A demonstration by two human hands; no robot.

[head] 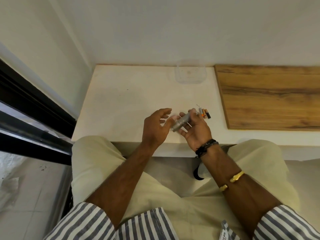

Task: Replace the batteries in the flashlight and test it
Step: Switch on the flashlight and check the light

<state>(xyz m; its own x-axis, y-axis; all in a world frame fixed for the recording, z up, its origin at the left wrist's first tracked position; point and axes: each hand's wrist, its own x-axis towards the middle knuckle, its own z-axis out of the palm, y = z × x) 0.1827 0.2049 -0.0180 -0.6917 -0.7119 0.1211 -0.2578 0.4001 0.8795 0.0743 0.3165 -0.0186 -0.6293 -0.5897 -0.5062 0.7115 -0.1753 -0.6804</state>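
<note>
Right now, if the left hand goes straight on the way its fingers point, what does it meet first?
Probably the silver flashlight held in the right hand; the left hand is open just beside it, though depth is unclear.

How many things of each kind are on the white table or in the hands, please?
Flashlight, lying in the right hand: 1
Loose batteries on the white table, beside the right hand: 3 that I can tell apart
Clear plastic container at the back of the table: 1
Wooden board at the right: 1
Total: 6
The left hand is open and holds nothing.
</note>
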